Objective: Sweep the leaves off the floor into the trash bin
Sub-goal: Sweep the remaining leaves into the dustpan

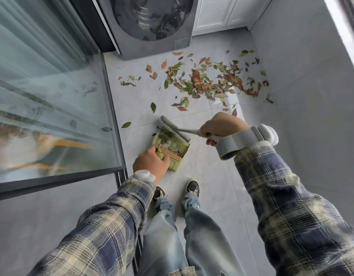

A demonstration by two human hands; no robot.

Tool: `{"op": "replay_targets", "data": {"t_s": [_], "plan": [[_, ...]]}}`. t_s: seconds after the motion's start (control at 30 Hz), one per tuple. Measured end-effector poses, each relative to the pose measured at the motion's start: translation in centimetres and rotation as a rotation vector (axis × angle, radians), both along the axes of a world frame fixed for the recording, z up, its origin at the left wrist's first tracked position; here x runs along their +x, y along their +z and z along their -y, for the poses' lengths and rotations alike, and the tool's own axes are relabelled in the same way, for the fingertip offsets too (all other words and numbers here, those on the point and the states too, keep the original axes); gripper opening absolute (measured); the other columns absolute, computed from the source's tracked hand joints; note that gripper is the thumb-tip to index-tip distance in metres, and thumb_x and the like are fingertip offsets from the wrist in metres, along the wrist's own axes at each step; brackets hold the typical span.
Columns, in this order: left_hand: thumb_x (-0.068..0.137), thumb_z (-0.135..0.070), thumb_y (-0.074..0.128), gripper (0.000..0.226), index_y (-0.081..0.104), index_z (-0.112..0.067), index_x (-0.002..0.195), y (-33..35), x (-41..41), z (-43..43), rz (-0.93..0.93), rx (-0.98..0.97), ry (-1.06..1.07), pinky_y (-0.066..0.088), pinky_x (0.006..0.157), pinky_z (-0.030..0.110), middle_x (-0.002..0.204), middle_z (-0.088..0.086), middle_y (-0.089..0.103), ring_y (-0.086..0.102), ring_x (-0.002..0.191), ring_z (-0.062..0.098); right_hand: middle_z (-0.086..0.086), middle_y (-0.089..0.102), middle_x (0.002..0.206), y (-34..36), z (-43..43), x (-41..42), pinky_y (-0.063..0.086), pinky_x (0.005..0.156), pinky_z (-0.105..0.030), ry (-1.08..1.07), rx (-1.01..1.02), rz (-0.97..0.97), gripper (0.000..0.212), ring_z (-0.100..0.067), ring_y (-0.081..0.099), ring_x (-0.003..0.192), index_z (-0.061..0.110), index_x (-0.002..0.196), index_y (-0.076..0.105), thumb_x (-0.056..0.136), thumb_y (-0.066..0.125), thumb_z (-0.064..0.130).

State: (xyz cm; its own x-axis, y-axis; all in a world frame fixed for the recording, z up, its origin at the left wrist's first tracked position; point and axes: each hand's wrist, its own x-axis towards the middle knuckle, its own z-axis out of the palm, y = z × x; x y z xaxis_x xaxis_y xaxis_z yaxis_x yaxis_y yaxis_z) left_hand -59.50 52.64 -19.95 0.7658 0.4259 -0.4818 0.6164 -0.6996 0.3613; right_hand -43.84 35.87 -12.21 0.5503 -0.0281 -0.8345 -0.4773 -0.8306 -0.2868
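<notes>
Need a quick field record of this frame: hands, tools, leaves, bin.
left hand: grips dustpan handle
right hand: grips brush handle
brush: head at the dustpan's mouth
dustpan: green, a few leaves inside
leaves: main pile on floor ahead of the dustpan, near washer; strays around it
bin: not in view

The pale grey tiled floor [212, 176] carries a thick scatter of green, red and brown leaves [204, 82] between the washing machine [158, 46] and the right wall. Nearer, a green dustpan [176, 164] sits on the tiles, just ahead of two shoes [193, 186].
</notes>
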Motion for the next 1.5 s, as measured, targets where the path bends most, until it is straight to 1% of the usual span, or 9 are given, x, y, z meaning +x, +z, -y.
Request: {"op": "replay_targets", "data": {"t_s": [0.17,0.3,0.5,0.7,0.9,1.03,1.1,1.33,1.5], "plan": [[0.082,-0.045,0.063,0.023,0.062,-0.027,0.095,-0.6,0.1,-0.3,0.012,0.013,0.004,0.045,0.063,0.028,0.070,-0.001,0.058,0.061,0.072,0.032,-0.015,0.076,0.093,-0.9,-0.6,-0.3,0.059,0.086,-0.042,-0.058,0.006,0.078,0.028,-0.024,0.066,0.074,-0.003,0.099,0.070,0.077,0.066,0.014],[0.082,-0.046,0.062,0.024,0.062,-0.025,0.093,-0.7,0.2,-0.2,0.022,0.014,0.003,0.045,0.062,0.029,0.072,0.002,0.062,0.063,0.073,0.032,-0.012,0.063,0.079,-2.3,-1.3,-1.0,0.058,0.071,-0.037,-0.140,0.044,0.108,0.033,-0.026,0.062,0.069,-0.006,0.103,0.068,0.074,0.064,0.010],[0.082,-0.048,0.065,0.024,0.061,-0.027,0.093,-0.9,0.3,-0.4,0.037,0.007,0.004,0.042,0.062,0.029,0.079,0.005,0.068,0.064,0.075,0.034,-0.014,0.061,0.082,-5.0,-2.3,-1.1,0.055,0.056,-0.031,-0.162,0.059,0.116,0.022,-0.029,0.065,0.066,-0.004,0.105,0.063,0.086,0.056,0.003],[0.081,-0.051,0.065,0.025,0.051,-0.031,0.084,-0.9,0.4,-0.5,0.021,0.007,0.005,0.045,0.063,0.030,0.072,-0.001,0.059,0.055,0.068,0.029,-0.018,0.065,0.092,-6.5,-1.9,-1.5,0.058,0.089,-0.050,-0.156,0.060,0.046,0.022,-0.039,0.071,0.097,-0.005,0.109,0.063,0.091,0.057,0.007],[0.082,-0.046,0.064,0.018,0.054,-0.032,0.088,-0.5,0.1,-0.2,0.026,-0.015,-0.015,0.050,0.065,0.032,0.072,0.000,0.060,0.060,0.072,0.032,-0.014,0.056,0.080,-3.7,-0.4,-0.8,0.047,0.071,-0.037,-0.038,-0.034,-0.038,0.005,-0.026,0.055,0.075,0.001,0.075,0.055,0.080,0.056,0.003],[0.083,-0.044,0.062,0.016,0.050,-0.033,0.086,-0.3,0.1,-0.3,0.021,-0.017,-0.013,0.046,0.064,0.030,0.071,-0.002,0.058,0.057,0.070,0.030,-0.015,0.072,0.091,-0.6,0.2,0.9,0.055,0.083,-0.039,-0.072,-0.030,0.009,0.022,-0.030,0.071,0.086,-0.003,0.089,0.061,0.070,0.060,0.007],[0.082,-0.044,0.062,0.017,0.053,-0.032,0.088,-0.3,0.1,-0.3,0.022,-0.012,-0.016,0.044,0.064,0.030,0.071,-0.003,0.057,0.054,0.068,0.028,-0.016,0.075,0.093,0.2,0.3,1.2,0.056,0.077,-0.037,-0.056,-0.025,0.047,0.027,-0.030,0.073,0.092,-0.001,0.093,0.064,0.069,0.061,0.010],[0.081,-0.044,0.065,0.018,0.059,-0.030,0.092,-0.6,0.4,-0.3,0.035,0.005,-0.003,0.042,0.063,0.028,0.067,-0.005,0.052,0.052,0.066,0.027,-0.014,0.069,0.079,-1.4,-0.7,0.5,0.059,0.086,-0.043,-0.050,-0.004,0.081,0.023,-0.028,0.066,0.072,-0.005,0.094,0.067,0.077,0.061,0.009],[0.082,-0.046,0.064,0.022,0.059,-0.028,0.091,-0.9,0.4,-0.3,0.031,-0.007,-0.009,0.049,0.066,0.031,0.071,-0.002,0.057,0.060,0.072,0.031,-0.011,0.060,0.078,-3.6,-1.7,-1.3,0.051,0.068,-0.035,0.057,-0.004,-0.016,0.010,-0.027,0.061,0.072,0.001,0.085,0.061,0.078,0.059,0.009]]}}
